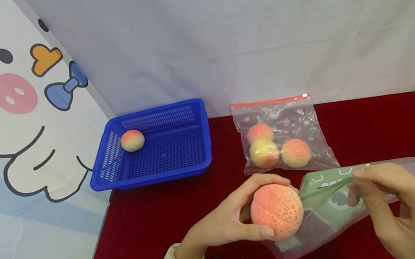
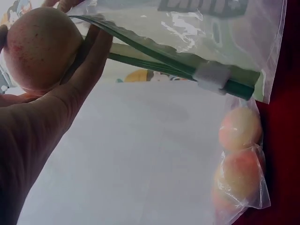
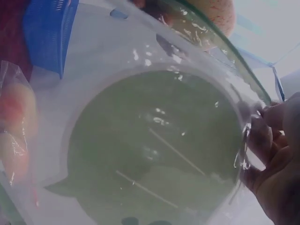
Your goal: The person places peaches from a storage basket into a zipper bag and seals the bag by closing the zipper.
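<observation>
A pink, speckled peach (image 1: 277, 211) is gripped in my left hand (image 1: 228, 224), thumb below and fingers around its far side. Just right of it, a clear zip bag (image 1: 334, 209) with a green print has its mouth parted. My right hand (image 1: 409, 207) pinches the bag's edge between thumb and fingers. In the left wrist view the green zip strip (image 2: 168, 61) carries a white slider (image 2: 211, 76), and the peach (image 2: 42, 49) is beside the mouth. Through the film in the right wrist view, part of the peach (image 3: 215, 18) shows beyond the bag's rim.
A blue plastic basket (image 1: 206, 138) stands at the back left with one peach (image 1: 132, 140) in it. Behind my hands lies a clear bag (image 1: 284, 112) with a red zip, holding three peaches. Red cloth (image 1: 155, 207) covers the table, with a white curtain behind.
</observation>
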Available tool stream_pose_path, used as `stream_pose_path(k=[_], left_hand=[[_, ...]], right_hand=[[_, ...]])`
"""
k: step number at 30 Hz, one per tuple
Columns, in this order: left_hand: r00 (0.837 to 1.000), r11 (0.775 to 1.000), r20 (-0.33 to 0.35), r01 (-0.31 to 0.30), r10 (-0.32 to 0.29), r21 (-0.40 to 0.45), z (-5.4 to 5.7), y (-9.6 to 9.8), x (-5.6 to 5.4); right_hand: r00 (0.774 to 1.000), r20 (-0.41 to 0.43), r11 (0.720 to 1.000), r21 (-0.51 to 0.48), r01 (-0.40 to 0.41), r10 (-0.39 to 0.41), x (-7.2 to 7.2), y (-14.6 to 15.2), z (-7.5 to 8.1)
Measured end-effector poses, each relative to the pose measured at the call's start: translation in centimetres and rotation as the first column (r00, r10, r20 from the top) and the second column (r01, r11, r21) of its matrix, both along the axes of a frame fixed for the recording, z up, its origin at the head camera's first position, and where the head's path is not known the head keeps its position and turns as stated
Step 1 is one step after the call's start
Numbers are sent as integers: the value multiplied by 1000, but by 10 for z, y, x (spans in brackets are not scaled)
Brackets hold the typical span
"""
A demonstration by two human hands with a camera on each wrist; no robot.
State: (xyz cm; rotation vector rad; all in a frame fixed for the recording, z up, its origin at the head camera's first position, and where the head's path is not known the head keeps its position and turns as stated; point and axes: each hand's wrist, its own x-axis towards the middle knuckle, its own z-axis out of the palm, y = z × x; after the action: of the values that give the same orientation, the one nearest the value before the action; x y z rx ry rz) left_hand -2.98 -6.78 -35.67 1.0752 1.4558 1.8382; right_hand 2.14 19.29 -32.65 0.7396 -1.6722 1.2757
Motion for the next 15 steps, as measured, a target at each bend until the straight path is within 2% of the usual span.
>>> stream_pose_path(k=[3, 6, 11, 15], left_hand=[[1000, 1000, -5, 9, -9, -21, 0, 1, 2], [1000, 1000, -14, 22, -22, -14, 1, 3, 3], [999, 1000, -18, 27, -27, -14, 4, 4, 4], [1000, 999, -21, 4, -5, -49, 7, 5, 5]], right_hand=[[996, -74, 998, 53, -45, 49, -1, -4, 4], [992, -108, 994, 92, -56, 66, -2, -4, 5], [995, -100, 995, 97, -14, 23, -3, -1, 3], [994, -108, 991, 130, 23, -9, -2, -1, 7]])
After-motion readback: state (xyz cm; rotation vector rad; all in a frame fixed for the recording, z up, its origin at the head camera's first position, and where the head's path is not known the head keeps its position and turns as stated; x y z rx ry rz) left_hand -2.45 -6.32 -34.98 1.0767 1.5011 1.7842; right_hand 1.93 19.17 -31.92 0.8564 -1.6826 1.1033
